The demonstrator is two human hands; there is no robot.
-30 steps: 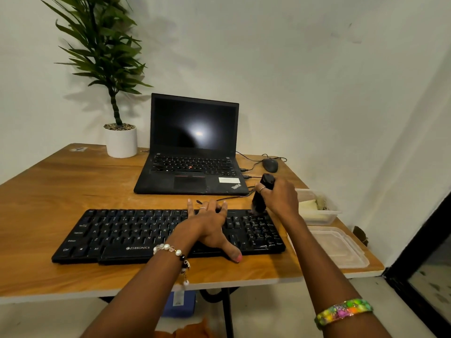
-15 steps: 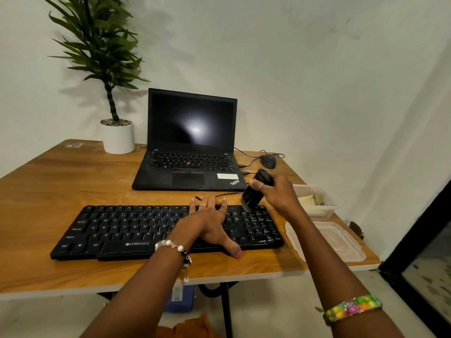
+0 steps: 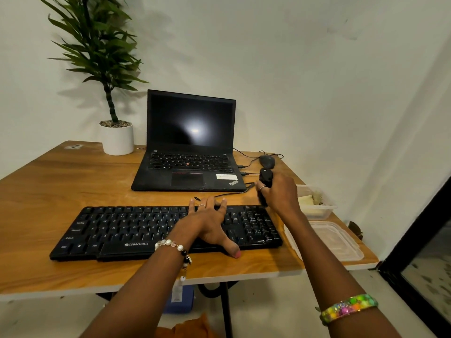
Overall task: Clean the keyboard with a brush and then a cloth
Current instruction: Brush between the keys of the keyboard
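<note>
A black keyboard (image 3: 127,230) lies across the front of the wooden table (image 3: 48,191). My left hand (image 3: 207,223) rests flat on its right-middle keys, fingers spread and the thumb down at the front edge. My right hand (image 3: 280,193) grips a black brush (image 3: 265,178) upright above the keyboard's far right corner. The brush's lower end sits just over the number pad's back edge. A pale cloth (image 3: 305,200) lies in a clear tub (image 3: 327,209) to the right.
An open black laptop (image 3: 190,142) stands behind the keyboard, with a mouse (image 3: 267,161) and cables to its right. A potted plant (image 3: 114,132) is at the back left. A clear lid (image 3: 336,242) lies near the table's right front corner.
The brush has swept back to the right and stands more upright over the keyboard's far right corner. My left hand has stayed in place on the keys.
</note>
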